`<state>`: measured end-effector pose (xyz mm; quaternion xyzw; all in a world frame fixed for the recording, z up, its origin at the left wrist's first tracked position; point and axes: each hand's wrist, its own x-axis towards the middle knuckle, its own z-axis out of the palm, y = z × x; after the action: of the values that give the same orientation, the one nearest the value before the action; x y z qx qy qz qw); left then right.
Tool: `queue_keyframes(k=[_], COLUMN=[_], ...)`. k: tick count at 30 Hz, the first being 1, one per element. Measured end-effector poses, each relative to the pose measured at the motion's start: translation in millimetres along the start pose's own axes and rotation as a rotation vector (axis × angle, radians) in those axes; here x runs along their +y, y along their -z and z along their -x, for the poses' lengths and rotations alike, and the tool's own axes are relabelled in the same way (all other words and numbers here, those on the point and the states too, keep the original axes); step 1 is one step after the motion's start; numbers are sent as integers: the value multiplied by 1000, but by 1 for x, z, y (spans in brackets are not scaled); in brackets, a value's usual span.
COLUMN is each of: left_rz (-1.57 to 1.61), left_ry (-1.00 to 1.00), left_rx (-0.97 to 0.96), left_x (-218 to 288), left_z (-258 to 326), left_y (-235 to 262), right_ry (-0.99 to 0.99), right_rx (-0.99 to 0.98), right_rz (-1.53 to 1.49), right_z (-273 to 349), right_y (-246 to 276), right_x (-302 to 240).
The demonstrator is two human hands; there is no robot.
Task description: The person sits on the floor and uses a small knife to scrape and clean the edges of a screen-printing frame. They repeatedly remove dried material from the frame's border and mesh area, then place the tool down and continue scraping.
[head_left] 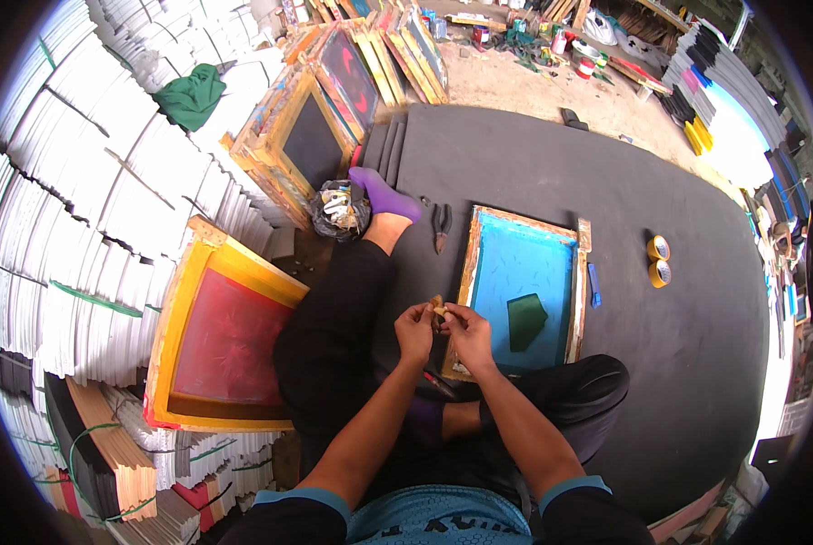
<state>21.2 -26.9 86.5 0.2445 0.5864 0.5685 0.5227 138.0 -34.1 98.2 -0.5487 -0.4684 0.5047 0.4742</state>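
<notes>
Close together above my lap, my left hand (415, 332) and my right hand (469, 336) both pinch a small crumpled tan piece (438, 303), perhaps tape; its kind is hard to make out. Just right of them, a wooden screen-printing frame (468, 263) with blue mesh (515, 263) lies on the dark mat beside my bent leg. A dark green angular piece (526, 322) rests on the mesh. Dark-handled pliers (442, 227) lie beyond my hands, left of the frame. To the frame's right are a slim blue tool (593, 285) and two yellow tape rolls (658, 247).
A yellow-edged frame with red mesh (229, 336) leans at my left. A bag of scraps (341, 209) stands by my purple-socked foot (384, 195). More frames (320, 127) lean behind it. Tall white paper stacks (79, 200) line the left; paint cans (585, 68) stand far off.
</notes>
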Motion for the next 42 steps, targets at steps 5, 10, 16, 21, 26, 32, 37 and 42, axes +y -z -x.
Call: queue_keyframes(k=[5,10,16,21,26,32,37,42], left_rz=[-73,170,418,508,470,301,450,392], left_ry=[-115,92,371,331,248,198,139,80], left_rx=[-106,-264,-324,-341,-211,-132,-191,-47], left_x=[-7,-7,9,15,15,17,43,92], left_z=[7,3,3,1,-10,-29,-52,-89], left_y=[2,9,12,12,18,33,43,54], right_ry=[273,60,312,467,361,221,51,334], right_rx=[92,117,203,125,-86,-46,-3,-37], right_rz=[367,86,471,493,324,267,-125,112], right_z=[-4,-13,-11,-22,-22,-40,-68,-98], right_y=[-2,-3,1,3,-8,-39,-78,-120], right_x=[-10,1,-13,-21,-33,-31,-35,-54])
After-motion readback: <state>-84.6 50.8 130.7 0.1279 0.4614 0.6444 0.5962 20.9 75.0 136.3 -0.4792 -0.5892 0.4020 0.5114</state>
